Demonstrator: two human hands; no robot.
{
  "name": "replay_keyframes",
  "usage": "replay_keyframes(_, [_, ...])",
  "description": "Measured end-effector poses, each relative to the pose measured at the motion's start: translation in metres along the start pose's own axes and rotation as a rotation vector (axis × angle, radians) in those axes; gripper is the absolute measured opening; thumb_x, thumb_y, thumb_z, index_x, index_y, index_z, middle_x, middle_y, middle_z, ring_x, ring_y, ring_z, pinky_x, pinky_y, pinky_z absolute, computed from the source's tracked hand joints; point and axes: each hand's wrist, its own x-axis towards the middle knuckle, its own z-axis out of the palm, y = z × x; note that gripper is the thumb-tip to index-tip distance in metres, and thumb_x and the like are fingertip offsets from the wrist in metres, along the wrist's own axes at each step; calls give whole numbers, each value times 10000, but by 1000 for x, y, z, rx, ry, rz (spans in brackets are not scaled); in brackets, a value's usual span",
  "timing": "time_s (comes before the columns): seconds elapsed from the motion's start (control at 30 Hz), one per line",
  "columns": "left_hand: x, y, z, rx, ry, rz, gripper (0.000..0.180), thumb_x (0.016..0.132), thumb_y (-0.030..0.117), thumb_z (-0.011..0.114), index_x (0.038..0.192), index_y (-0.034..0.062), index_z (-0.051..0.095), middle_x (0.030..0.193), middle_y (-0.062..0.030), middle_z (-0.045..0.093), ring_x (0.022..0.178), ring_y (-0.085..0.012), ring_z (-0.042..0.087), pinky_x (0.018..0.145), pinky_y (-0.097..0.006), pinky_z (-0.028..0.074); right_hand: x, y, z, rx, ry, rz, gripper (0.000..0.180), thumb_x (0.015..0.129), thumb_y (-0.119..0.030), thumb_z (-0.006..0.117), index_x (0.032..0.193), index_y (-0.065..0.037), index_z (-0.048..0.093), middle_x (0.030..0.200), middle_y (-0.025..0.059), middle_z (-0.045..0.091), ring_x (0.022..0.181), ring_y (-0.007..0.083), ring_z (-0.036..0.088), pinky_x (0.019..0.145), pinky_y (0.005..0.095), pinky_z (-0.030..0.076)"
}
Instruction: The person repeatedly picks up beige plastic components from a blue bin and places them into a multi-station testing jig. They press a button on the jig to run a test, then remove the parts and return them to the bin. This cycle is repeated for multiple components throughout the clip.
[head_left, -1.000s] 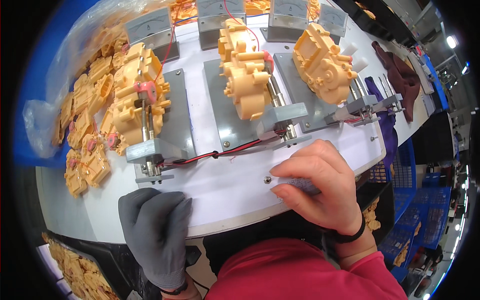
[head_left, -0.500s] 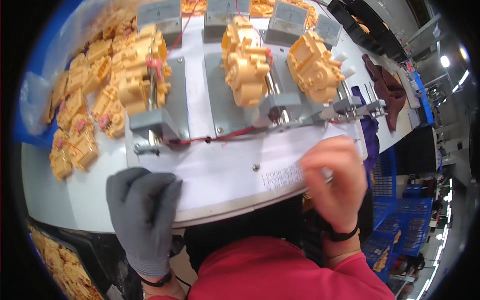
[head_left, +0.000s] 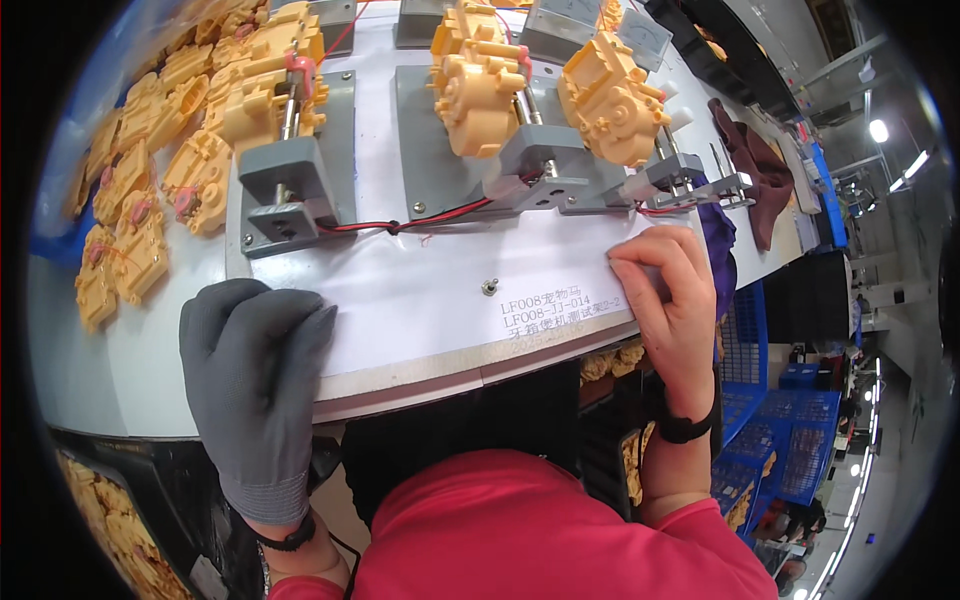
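Observation:
My left hand (head_left: pixel 250 365), in a grey glove, is at the near left edge of the white board (head_left: pixel 400 285), its fingers curled in and nothing seen in them. At the board's near right edge, my bare right hand (head_left: pixel 670 300) has thumb and fingertips drawn together, with nothing visible between them. Beyond my hands, three yellow plastic gear housings stand on grey fixtures: a left housing (head_left: pixel 262 110), a middle housing (head_left: pixel 475 105) and a right housing (head_left: pixel 615 105). Metal rods rise beside them from grey clamp blocks such as the left block (head_left: pixel 285 175).
A small metal toggle switch (head_left: pixel 490 287) sticks up from the board. Red and black wires (head_left: pixel 430 218) link the fixtures. Panel meters (head_left: pixel 560 30) stand behind. More yellow housings (head_left: pixel 130 240) lie at left. Purple cloth (head_left: pixel 717 250) and a brown cloth (head_left: pixel 755 170) lie at right, above blue crates (head_left: pixel 800 440).
The view has shifted, so the fixtures sit higher in the picture. My right hand, blurred before, is now sharp, with its fingertips closer together. My left hand keeps its curled shape.

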Motion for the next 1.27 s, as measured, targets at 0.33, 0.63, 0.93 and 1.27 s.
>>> replay_keyframes(0.33, [-2, -1, 0, -14, -1, -39, 165, 773, 52, 763, 920, 38, 690, 924, -106, 582, 894, -263, 568, 772, -356, 458, 6, -40, 3, 45, 97, -109, 230, 786, -48, 771, 1000, -55, 687, 993, 90, 621, 921, 269, 591, 834, 370, 467])
replay_keyframes(0.63, [-1, -1, 2, 2, 8, -18, 174, 756, 76, 780, 905, 66, 691, 891, -93, 590, 879, -279, 558, 788, -387, 447, 23, -61, 38, 144, -72, -225, 174, 756, -14, 782, 905, -56, 703, 853, 47, 595, 805, 223, 539, 708, 322, 444])
replay_keyframes(0.93, [-3, -2, -5, 52, -8, -31, 204, 738, 67, 782, 918, 56, 688, 892, -100, 586, 881, -287, 555, 774, -394, 442, 22, -62, 41, 183, -58, -211, 324, 718, -17, 807, 1013, -34, 677, 935, 72, 646, 857, 245, 573, 737, 327, 465])
replay_keyframes(1.27, [-11, -14, -8, -34, -98, -49, 226, 796, -29, 713, 1013, 20, 671, 1034, -116, 528, 922, -266, 540, 849, -347, 449, 21, -53, 34, 196, 11, -210, 473, 702, -100, 846, 1133, -69, 653, 995, 76, 667, 860, 258, 602, 797, 367, 454])
